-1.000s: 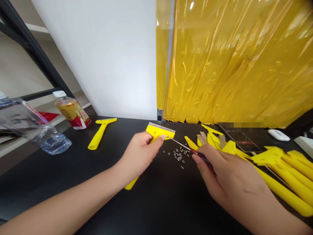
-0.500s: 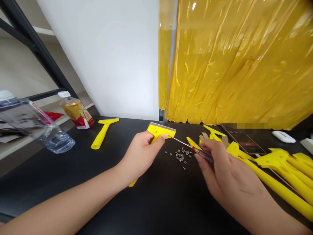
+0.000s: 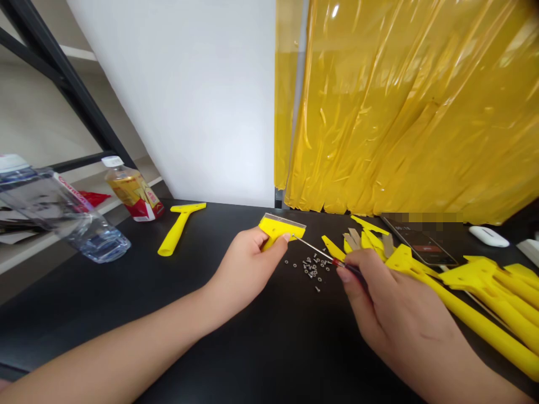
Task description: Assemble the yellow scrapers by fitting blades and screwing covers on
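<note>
While the left hand (image 3: 246,272) clenches a yellow plastic scraper (image 3: 278,229), the right hand (image 3: 387,297) pinches a red-handled steel screwdriver (image 3: 339,262) in its fingers (image 3: 351,259), tip just beside the scraper. Tiny silver screws (image 3: 311,268) lie scattered on the black tabletop (image 3: 261,359).

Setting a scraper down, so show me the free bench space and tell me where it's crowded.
Bare black tabletop runs between the forearms, below the small screws. A smaller patch lies between the lone yellow scraper and the left hand. Crowded: right of the right hand, where yellow scrapers heap up near the phone.

Black table (image 3: 269,359), yellow scrapers (image 3: 177,231), tiny screws (image 3: 310,268)
</note>
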The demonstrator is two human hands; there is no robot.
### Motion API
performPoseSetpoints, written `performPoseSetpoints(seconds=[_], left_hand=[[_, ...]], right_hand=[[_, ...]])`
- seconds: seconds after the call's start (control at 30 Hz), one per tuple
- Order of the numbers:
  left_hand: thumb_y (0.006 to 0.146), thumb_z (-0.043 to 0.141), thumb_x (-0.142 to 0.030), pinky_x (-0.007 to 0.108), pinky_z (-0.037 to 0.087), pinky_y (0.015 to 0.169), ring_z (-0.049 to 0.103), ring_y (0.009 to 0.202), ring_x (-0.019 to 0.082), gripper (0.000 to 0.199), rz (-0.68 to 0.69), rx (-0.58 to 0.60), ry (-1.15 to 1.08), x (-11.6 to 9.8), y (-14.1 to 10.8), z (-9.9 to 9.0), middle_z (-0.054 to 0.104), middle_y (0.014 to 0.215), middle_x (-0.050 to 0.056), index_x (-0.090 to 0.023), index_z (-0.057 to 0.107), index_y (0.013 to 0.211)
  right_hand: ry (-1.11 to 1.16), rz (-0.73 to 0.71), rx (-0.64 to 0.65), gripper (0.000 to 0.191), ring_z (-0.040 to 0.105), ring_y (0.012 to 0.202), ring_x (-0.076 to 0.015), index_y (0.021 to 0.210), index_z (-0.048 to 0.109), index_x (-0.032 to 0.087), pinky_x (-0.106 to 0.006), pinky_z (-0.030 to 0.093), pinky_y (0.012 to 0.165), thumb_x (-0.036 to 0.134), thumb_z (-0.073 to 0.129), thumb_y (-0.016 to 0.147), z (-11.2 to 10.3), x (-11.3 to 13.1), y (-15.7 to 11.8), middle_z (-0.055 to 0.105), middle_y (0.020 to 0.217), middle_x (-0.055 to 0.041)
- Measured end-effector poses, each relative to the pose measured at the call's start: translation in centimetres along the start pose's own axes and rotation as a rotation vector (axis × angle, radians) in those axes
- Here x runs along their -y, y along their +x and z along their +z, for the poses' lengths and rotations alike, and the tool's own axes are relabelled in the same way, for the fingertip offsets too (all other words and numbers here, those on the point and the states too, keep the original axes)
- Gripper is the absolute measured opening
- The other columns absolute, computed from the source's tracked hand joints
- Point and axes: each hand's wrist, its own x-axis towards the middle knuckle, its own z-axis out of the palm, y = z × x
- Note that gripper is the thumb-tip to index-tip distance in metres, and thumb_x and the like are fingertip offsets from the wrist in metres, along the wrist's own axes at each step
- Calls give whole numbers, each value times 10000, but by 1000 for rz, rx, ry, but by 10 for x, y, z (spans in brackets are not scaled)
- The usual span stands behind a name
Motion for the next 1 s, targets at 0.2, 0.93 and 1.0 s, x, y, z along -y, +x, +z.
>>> performPoseSetpoints(seconds=[0.2, 0.93, 1.0], left_hand=[[947, 610, -500, 254, 259, 459, 359, 475, 95, 488, 2, -6, 11, -2, -1, 0, 423, 507, -62, -209, 444, 592], [965, 600, -449, 244, 226, 493, 272, 585, 100, 437, 109, -1, 10, -2, -4, 2, 314, 639, -63, -211, 384, 668], [968, 599, -453, 246, 229, 495, 277, 587, 101, 441, 116, -2, 20, 0, -4, 3, 317, 642, -62, -211, 381, 671]], right_hand=[[19, 11, 6, 173, 650, 480, -188, 1043, 509, 215, -289, 379, 432, 374, 450, 1077, 2, 0, -1, 667, 712, -12], [162, 74, 76, 284, 526, 382, -146, 815, 475, 257, -286, 306, 426, 372, 462, 1074, 6, -3, -1, 544, 544, 54], [131, 69, 88, 225, 555, 413, -155, 891, 521, 251, -290, 313, 438, 395, 492, 1062, 9, -4, -2, 596, 601, 40]])
